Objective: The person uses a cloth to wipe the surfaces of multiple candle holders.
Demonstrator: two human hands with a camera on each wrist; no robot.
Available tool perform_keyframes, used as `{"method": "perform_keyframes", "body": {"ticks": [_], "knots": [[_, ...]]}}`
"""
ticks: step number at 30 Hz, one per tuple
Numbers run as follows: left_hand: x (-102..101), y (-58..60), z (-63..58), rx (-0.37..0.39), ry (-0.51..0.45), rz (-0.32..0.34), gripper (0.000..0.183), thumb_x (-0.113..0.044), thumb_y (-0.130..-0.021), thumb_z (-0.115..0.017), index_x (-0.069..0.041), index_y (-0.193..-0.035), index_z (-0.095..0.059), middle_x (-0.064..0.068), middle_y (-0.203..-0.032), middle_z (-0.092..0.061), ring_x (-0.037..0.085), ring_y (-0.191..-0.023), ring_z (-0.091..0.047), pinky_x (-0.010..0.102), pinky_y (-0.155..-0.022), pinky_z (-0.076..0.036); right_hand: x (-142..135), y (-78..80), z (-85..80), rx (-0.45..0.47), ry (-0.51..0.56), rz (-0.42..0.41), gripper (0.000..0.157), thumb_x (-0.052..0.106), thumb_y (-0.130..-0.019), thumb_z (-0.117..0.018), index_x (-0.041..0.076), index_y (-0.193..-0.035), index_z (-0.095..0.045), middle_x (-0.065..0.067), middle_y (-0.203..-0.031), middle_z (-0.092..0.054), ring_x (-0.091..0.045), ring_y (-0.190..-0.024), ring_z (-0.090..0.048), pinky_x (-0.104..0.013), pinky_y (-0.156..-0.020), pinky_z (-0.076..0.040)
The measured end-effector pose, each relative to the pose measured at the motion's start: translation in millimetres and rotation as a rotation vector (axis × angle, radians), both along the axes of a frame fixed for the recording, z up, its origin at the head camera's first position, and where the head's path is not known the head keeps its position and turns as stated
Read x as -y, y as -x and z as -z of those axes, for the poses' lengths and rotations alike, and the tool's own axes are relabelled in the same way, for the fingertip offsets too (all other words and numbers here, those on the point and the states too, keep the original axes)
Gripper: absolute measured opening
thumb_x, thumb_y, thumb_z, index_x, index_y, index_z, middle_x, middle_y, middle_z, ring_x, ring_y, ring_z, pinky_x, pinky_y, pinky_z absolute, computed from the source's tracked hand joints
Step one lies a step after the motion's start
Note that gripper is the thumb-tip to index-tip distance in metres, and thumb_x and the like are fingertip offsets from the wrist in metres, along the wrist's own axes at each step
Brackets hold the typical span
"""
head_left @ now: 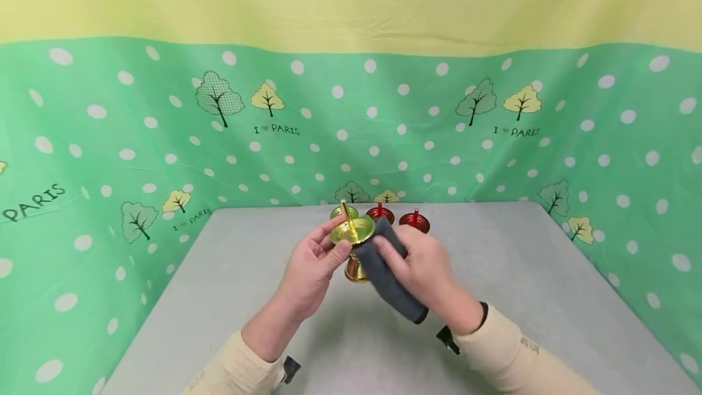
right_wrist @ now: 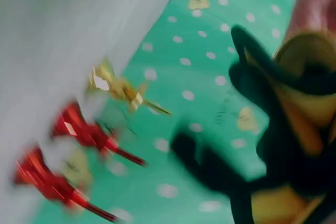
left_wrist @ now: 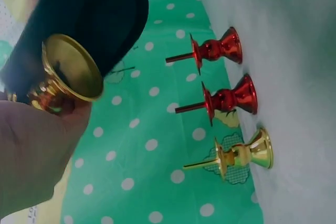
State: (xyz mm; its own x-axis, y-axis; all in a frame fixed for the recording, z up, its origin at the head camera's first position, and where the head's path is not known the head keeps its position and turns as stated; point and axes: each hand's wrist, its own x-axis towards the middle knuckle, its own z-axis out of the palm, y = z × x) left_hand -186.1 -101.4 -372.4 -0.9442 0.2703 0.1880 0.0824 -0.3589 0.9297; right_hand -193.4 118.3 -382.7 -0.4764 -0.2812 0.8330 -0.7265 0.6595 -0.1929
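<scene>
Tilted above the table, a gold candle holder (head_left: 359, 228) with a shallow dish and a thin upright stem is pinched between the thumb and fingers of my left hand (head_left: 312, 264). Its flared, hollow base (left_wrist: 76, 69) faces the left wrist camera. My right hand (head_left: 428, 261) grips a dark grey cloth (head_left: 390, 285), thumb on top. The cloth touches the right side of the holder just under the dish and hangs down toward me. In the right wrist view the cloth (right_wrist: 210, 166) is blurred and partly covers the held holder.
Behind the hands stand another gold candle holder (left_wrist: 241, 155) and two red ones, a middle one (left_wrist: 226, 99) and an outer one (left_wrist: 212, 50), in a row near the grey table's (head_left: 219, 297) back edge. A green dotted curtain (head_left: 373, 120) encloses the back and sides.
</scene>
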Motion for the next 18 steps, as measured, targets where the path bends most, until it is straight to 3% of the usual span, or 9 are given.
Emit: {"method": "perform_keyframes", "body": {"ticks": [1, 3, 5, 7, 9, 14, 16, 18], "knots": [[0, 0.2, 0.2, 0.010, -0.001, 0.001, 0.063, -0.012, -0.105, -0.069, 0.003, -0.159, -0.039, 0.024, -0.156, -0.055, 0.009, -0.124, -0.069, 0.023, -0.106, -0.056, 2, -2.9, 0.6, -0.063, -0.053, 0.001, 0.032, 0.040, -0.105, -0.069, 0.010, -0.100, -0.078, -0.003, -0.085, -0.076, -0.014, -0.069, -0.069, -0.030, -0.059, -0.060], [-1, 0.7, 1.0, 0.029, -0.006, -0.004, 0.060, -0.009, -0.107, -0.064, 0.001, -0.160, -0.038, 0.024, -0.159, -0.052, 0.009, -0.126, -0.068, 0.023, -0.107, -0.056, 6, -8.0, 1.3, -0.273, -0.194, 0.013, 0.037, 0.041, -0.107, -0.066, 0.006, -0.112, -0.078, -0.006, -0.095, -0.076, -0.019, -0.073, -0.072, -0.035, -0.061, -0.064], [-2, 1.0, 1.3, 0.049, -0.015, -0.015, 0.056, -0.007, -0.108, -0.060, 0.000, -0.160, -0.039, 0.022, -0.158, -0.052, 0.009, -0.126, -0.068, 0.024, -0.107, -0.056, 9, -9.2, 0.4, -0.439, -0.266, -0.008, 0.039, 0.041, -0.107, -0.064, 0.005, -0.118, -0.077, -0.007, -0.097, -0.075, -0.021, -0.074, -0.072, -0.036, -0.062, -0.065], [-2, 1.1, 1.9, 0.059, -0.020, -0.021, 0.054, -0.007, -0.110, -0.058, 0.001, -0.160, -0.039, 0.020, -0.155, -0.055, 0.010, -0.125, -0.068, 0.024, -0.106, -0.057, 9, -6.6, -1.2, -0.460, -0.251, -0.047, 0.038, 0.041, -0.107, -0.065, 0.006, -0.117, -0.078, -0.007, -0.097, -0.075, -0.021, -0.075, -0.073, -0.036, -0.064, -0.065], [-2, 0.9, 2.3, 0.056, -0.021, -0.021, 0.053, -0.008, -0.110, -0.057, 0.002, -0.159, -0.039, 0.017, -0.153, -0.057, 0.010, -0.124, -0.069, 0.024, -0.106, -0.057, 5, -2.4, -2.5, -0.323, -0.165, -0.072, 0.036, 0.041, -0.106, -0.067, 0.008, -0.112, -0.079, -0.005, -0.096, -0.077, -0.018, -0.076, -0.073, -0.034, -0.065, -0.065], [-2, 1.0, 2.9, 0.021, -0.010, 0.007, 0.054, -0.013, -0.111, -0.056, 0.002, -0.160, -0.038, 0.022, -0.159, -0.049, 0.012, -0.131, -0.065, 0.024, -0.111, -0.054, -3, -0.3, -5.3, 0.310, 0.133, -0.155, 0.018, 0.037, -0.101, -0.075, 0.019, -0.104, -0.080, 0.005, -0.086, -0.077, -0.005, -0.068, -0.066, -0.025, -0.059, -0.056], [-3, 0.9, 2.9, 0.022, 0.001, 0.007, 0.055, -0.014, -0.112, -0.055, 0.001, -0.162, -0.037, 0.022, -0.164, -0.042, 0.013, -0.134, -0.063, 0.023, -0.112, -0.052, -3, -2.4, -5.4, 0.419, 0.173, -0.161, 0.011, 0.032, -0.100, -0.077, 0.022, -0.103, -0.079, 0.007, -0.085, -0.075, -0.003, -0.066, -0.063, -0.024, -0.058, -0.054], [-6, 0.7, 2.6, 0.030, 0.007, -0.016, 0.057, -0.013, -0.112, -0.054, 0.001, -0.164, -0.034, 0.021, -0.165, -0.037, 0.013, -0.135, -0.061, 0.022, -0.110, -0.053, -2, -4.8, -3.9, 0.383, 0.148, -0.131, 0.013, 0.032, -0.098, -0.080, 0.021, -0.104, -0.079, 0.006, -0.090, -0.077, -0.004, -0.070, -0.065, -0.026, -0.060, -0.056]]}}
